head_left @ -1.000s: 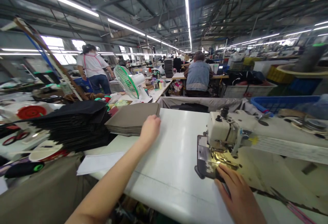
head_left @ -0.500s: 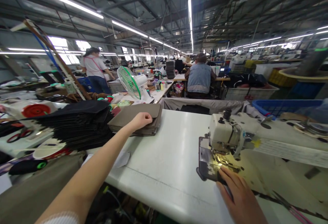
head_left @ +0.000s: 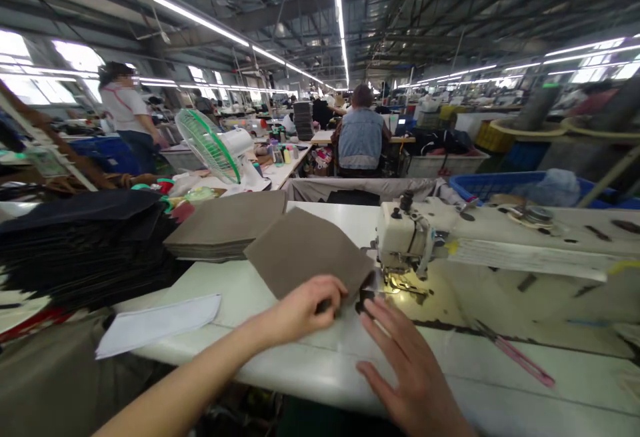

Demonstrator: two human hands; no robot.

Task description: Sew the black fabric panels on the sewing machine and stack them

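My left hand (head_left: 314, 304) pinches the near edge of a grey-brown fabric piece (head_left: 307, 250), which slants up over the white table with its right corner close to the sewing machine (head_left: 407, 244). To the right, my right hand (head_left: 400, 350) is held with its fingers apart, just in front of the lit needle plate (head_left: 407, 287); nothing shows in it. A stack of the same grey-brown pieces (head_left: 225, 224) lies behind and left of the held one. Pink-handled snips (head_left: 523, 357) rest on the table right of my right hand.
A tall pile of black fabric pieces (head_left: 80, 244) stands at the left. Near it a pale folded sheet (head_left: 160, 320) overhangs the table edge. A green-rimmed fan (head_left: 213, 147) and a blue basket (head_left: 470, 187) stand farther back. A seated person (head_left: 361, 137) faces away.
My left hand has moved from the stack to the right and nearer, bringing one grey-brown piece along. My right hand's fingers have spread in front of the machine. The view has turned right.
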